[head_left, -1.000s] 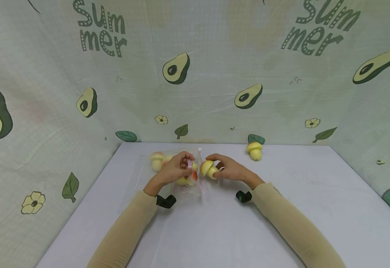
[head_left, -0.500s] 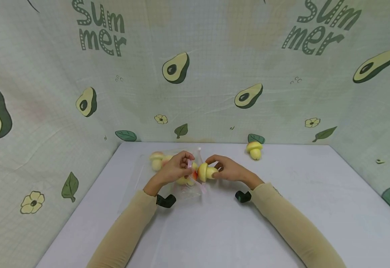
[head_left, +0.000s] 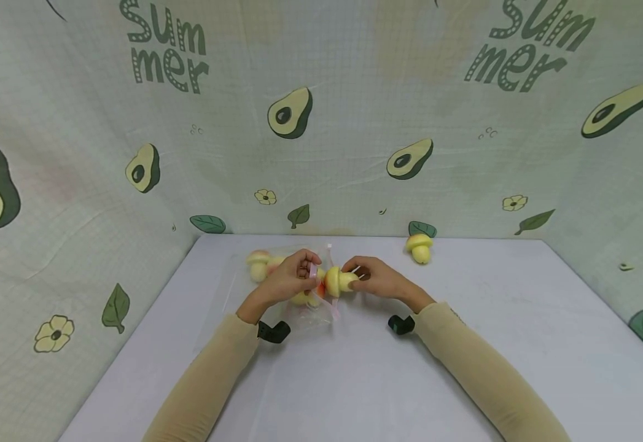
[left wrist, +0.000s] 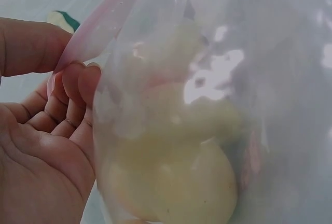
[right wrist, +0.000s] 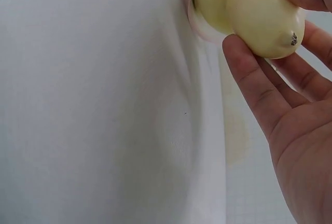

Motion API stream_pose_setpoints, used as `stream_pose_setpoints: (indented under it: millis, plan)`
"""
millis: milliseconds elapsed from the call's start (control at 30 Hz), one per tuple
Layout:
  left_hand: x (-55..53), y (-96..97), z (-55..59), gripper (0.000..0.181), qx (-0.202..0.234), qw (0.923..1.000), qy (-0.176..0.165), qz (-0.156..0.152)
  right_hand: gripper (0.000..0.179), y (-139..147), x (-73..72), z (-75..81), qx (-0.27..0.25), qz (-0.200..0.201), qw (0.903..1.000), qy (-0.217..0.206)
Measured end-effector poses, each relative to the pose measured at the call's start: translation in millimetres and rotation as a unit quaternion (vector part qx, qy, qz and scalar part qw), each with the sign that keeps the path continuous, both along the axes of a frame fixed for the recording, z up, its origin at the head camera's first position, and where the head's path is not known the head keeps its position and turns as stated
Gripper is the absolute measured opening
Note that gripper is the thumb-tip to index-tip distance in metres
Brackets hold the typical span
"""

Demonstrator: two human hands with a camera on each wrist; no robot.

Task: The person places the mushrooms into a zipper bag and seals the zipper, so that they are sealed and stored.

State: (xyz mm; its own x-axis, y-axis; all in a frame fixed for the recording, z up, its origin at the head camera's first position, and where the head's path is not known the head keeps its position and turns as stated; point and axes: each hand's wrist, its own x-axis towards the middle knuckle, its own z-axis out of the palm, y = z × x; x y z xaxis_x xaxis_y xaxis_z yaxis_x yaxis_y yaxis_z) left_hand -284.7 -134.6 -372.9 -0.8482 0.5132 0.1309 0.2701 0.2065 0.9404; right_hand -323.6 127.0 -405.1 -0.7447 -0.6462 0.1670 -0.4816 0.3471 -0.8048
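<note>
A clear zip bag (left wrist: 280, 105) with a pink edge lies at the table's middle left, with several yellow toy mushrooms inside. My left hand (head_left: 288, 281) pinches the pink edge (left wrist: 98, 27) of its mouth between thumb and fingers. In my right hand (head_left: 379, 279) a yellow toy mushroom (head_left: 339, 282) is gripped by its stem, cap pointing left. That cap sits right at the bag's mouth; in the right wrist view the pink rim (right wrist: 193, 22) curves around it. The left hand hides part of the bagged mushrooms.
Another yellow toy mushroom (head_left: 420, 248) stands at the back right of the white table (head_left: 465, 344). Behind the table hangs a cloth (head_left: 354, 184) printed with avocados, and it rises along both sides too.
The right hand has turned its mushroom from tilted to nearly level and brought it a little left, to the bag's mouth. The left hand keeps its place on the bag's edge.
</note>
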Motion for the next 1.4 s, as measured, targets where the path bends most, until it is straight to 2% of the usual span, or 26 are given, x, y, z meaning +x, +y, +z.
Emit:
stream_pose_setpoints:
  millis: [333, 567, 867, 1100, 1400]
  plan:
    - [-1.4, 1.5, -2.2, 0.034, 0.009, 1.0000, 0.002, -0.003, 0.028, -3.1, 4.0, 1.1, -0.013, 0.017, 0.9997, -0.006]
    - [-1.5, 2.7, -3.8, 0.035, 0.010, 0.9999, 0.003, -0.004, 0.029, -4.8, 5.0, -1.5, 0.007, 0.011, 0.9998, -0.016]
    - [1.5, 2.1, -2.1, 0.035, 0.008, 1.0000, -0.001, -0.004, 0.029, -3.1, 5.0, -2.0, 0.044, 0.001, 0.9990, 0.003]
    - [1.8, 1.4, -0.5, 0.035, 0.006, 1.0000, -0.001, -0.003, 0.028, -4.3, 3.7, -3.1, 0.033, 0.020, 0.9992, 0.012]
    - [0.7, 0.5, -1.2, 0.035, 0.007, 1.0000, 0.001, -0.007, 0.028, -6.5, 6.0, -1.6, 0.031, 0.013, 0.9994, 0.006]
